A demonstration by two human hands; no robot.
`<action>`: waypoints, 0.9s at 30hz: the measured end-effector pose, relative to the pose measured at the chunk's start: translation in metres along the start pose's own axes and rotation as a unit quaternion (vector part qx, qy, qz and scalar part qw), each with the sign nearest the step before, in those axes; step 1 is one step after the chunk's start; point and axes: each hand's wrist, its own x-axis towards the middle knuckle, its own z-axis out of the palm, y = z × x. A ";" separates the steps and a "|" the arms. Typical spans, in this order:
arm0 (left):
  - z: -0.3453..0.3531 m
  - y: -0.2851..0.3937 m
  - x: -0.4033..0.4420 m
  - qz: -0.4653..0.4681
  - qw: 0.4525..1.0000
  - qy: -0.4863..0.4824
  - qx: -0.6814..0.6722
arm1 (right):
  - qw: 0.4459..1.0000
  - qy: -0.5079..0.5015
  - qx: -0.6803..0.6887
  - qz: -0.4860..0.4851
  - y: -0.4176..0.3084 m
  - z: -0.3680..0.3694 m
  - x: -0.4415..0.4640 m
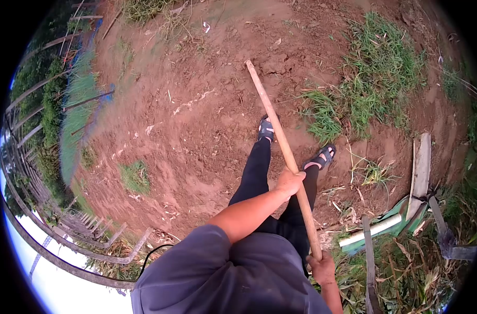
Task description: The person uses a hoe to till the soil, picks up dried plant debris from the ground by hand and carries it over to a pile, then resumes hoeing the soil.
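Pole [274, 121], wooden and pretty long, slants out between the sandals [265, 129] over reddish dirt [196, 141]. Left hand [290, 183] has it clamped mid-length, arm angled across; right hand [323, 268] grips the near end, beside the torso.

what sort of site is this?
Probably a farm plot or vegetable garden: bare reddish soil, grass clumps growing in it, and curved frame bars at left, like those of a greenhouse or tunnel.

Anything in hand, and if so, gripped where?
Long, pale wooden pole. Left hand grips it a little nearer the body than mid-length; right hand is around its body-side end.
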 end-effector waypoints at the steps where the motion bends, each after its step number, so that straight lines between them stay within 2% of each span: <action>1: -0.015 0.016 -0.003 -0.014 0.998 -0.038 -0.050 | 0.999 0.020 -0.040 -0.004 -0.018 0.002 -0.017; 2: -0.033 0.040 -0.001 -0.025 0.992 -0.075 -0.099 | 0.999 0.018 -0.041 -0.005 -0.024 0.006 -0.026; 3: -0.039 0.049 0.007 -0.033 0.987 -0.055 -0.145 | 1.000 0.027 -0.007 -0.014 -0.030 0.008 -0.031; 4: -0.048 0.056 0.018 -0.017 0.986 -0.069 -0.150 | 0.999 0.034 0.025 -0.025 -0.041 0.010 -0.040; 6: -0.061 0.063 0.034 -0.046 0.974 -0.094 -0.199 | 0.997 0.033 0.025 -0.061 -0.053 0.020 -0.055; 8: -0.067 0.055 0.024 -0.051 0.976 -0.079 -0.195 | 0.996 0.034 0.025 -0.082 -0.049 0.031 -0.070; 9: -0.068 0.049 0.016 -0.057 0.979 -0.063 -0.188 | 0.995 0.038 -0.027 -0.084 -0.049 0.038 -0.078; 10: -0.073 0.048 0.000 -0.027 0.981 -0.065 -0.179 | 0.994 0.040 -0.027 -0.094 -0.041 0.037 -0.083; 12: -0.072 0.042 -0.035 0.008 0.988 -0.044 -0.146 | 0.993 0.058 0.033 -0.098 -0.005 0.040 -0.109; 13: -0.064 0.031 -0.040 -0.008 0.985 -0.038 -0.169 | 0.995 0.075 -0.011 -0.059 -0.040 0.037 -0.133; 14: -0.061 0.025 -0.039 -0.020 0.986 -0.059 -0.154 | 0.995 0.077 -0.008 -0.058 -0.035 0.039 -0.135; 18: -0.093 0.046 -0.025 -0.036 0.969 -0.075 -0.234 | 0.988 0.070 -0.004 -0.140 -0.007 0.053 -0.097; 20: -0.112 0.065 -0.040 -0.014 0.953 -0.090 -0.290 | 0.957 0.119 -0.087 -0.248 -0.016 0.060 -0.088; 22: -0.120 0.061 -0.038 0.040 0.941 -0.055 -0.332 | 0.959 0.104 -0.106 -0.242 -0.009 0.050 -0.063; 24: -0.139 0.074 -0.050 0.090 0.929 -0.041 -0.356 | 0.945 0.099 -0.101 -0.293 -0.008 0.046 -0.032; 27: -0.181 0.098 -0.072 0.182 0.932 0.015 -0.314 | 0.941 0.059 -0.101 -0.317 -0.011 0.065 0.021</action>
